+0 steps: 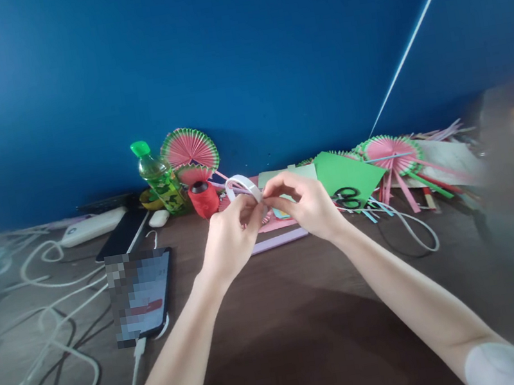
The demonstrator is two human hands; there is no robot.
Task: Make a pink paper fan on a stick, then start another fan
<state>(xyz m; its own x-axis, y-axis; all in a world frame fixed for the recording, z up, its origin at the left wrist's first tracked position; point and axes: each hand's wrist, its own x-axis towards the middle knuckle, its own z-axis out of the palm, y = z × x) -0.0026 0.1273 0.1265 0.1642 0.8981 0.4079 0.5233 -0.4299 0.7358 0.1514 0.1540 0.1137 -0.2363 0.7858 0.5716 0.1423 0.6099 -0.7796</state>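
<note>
Both my hands meet above the middle of the brown table (306, 315). My left hand (229, 236) is closed on a white roll of tape (242, 187), which it holds upright. My right hand (305, 204) pinches at the roll's edge with thumb and forefinger, touching the left hand's fingertips. Under the hands lie pink paper (274, 222) and a lilac sheet (279, 240). A red spool of thread (203, 199) stands just left of the tape.
A phone (142, 292) on a white cable (58, 354) lies at the left, near a second dark phone (124, 234) and a white power bank (91, 227). A green bottle (160, 180), pink paper fans (189, 151), green paper (346, 173), black scissors (348, 197) and paper strips line the back.
</note>
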